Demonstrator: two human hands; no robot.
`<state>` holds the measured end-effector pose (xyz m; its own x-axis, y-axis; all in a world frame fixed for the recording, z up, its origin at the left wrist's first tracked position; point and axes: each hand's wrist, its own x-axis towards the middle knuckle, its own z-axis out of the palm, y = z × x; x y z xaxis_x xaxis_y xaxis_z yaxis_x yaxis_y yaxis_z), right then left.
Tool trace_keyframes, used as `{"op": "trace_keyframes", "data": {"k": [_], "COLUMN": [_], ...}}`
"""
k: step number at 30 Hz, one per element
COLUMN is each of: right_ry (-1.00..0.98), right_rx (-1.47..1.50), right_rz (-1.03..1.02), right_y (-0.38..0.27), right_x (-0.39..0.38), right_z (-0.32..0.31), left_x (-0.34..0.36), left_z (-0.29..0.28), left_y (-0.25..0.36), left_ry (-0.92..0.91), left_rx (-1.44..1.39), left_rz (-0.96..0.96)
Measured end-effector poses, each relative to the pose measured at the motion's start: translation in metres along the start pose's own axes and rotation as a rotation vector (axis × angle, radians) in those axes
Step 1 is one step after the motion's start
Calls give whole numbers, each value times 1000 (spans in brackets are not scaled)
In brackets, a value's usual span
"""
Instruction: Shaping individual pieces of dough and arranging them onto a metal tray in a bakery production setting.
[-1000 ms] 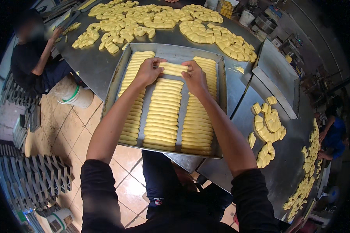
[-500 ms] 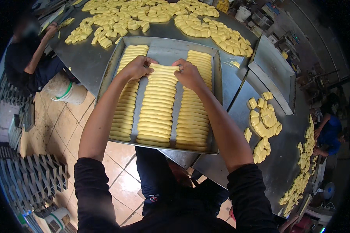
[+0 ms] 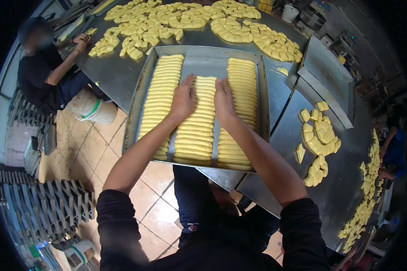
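Observation:
A metal baking tray (image 3: 205, 64) lies before me, its near edge over the table's edge. Inside are three lengthwise columns of yellow dough sticks, packed side by side. The middle column (image 3: 193, 140) is shorter at its far end than the left column (image 3: 162, 97) and the right column (image 3: 242, 88). My left hand (image 3: 183, 98) lies along the left side of the middle column's far part, fingers straight and together. My right hand (image 3: 224, 100) is placed the same way along its right side. Neither hand grasps a stick; the palms face each other across the dough.
Cut dough pieces (image 3: 163, 20) cover the table's far part, with more dough pieces (image 3: 319, 135) at right. An empty metal tray (image 3: 328, 77) stands right of mine. A co-worker (image 3: 45, 67) sits at left near a white bucket (image 3: 101, 112). Stacked metal trays (image 3: 49, 203) fill the lower left.
My fingertips have left the far end stick of the middle column. Both hands have straightened and now lie flat along its sides, slightly nearer me. The whole view has shifted a little.

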<state>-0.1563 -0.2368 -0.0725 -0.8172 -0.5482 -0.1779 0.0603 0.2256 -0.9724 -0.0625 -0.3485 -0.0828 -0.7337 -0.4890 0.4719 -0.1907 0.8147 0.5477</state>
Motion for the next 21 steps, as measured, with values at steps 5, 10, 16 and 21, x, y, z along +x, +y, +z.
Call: {"op": "trace_keyframes", "data": {"k": [5,10,16,21], "right_ry": [-6,-89,-93,-188], "right_rx": [26,-52,351,229], "right_rz": [171,116,103,-131], "right_y": [-39,-39,-39,-32], "right_x": [-39,-38,-40,-100], "right_z": [1,-12,-73,-135], "left_x": [-6,-3,4,14], "left_z": [-23,-20,-31,-1], "left_y": [20,31,23,38], "left_ry": [-37,-92,-188,-275], "left_rx": [-159,-154,-121,82], "left_rz": [-311,-349,-349,76]}}
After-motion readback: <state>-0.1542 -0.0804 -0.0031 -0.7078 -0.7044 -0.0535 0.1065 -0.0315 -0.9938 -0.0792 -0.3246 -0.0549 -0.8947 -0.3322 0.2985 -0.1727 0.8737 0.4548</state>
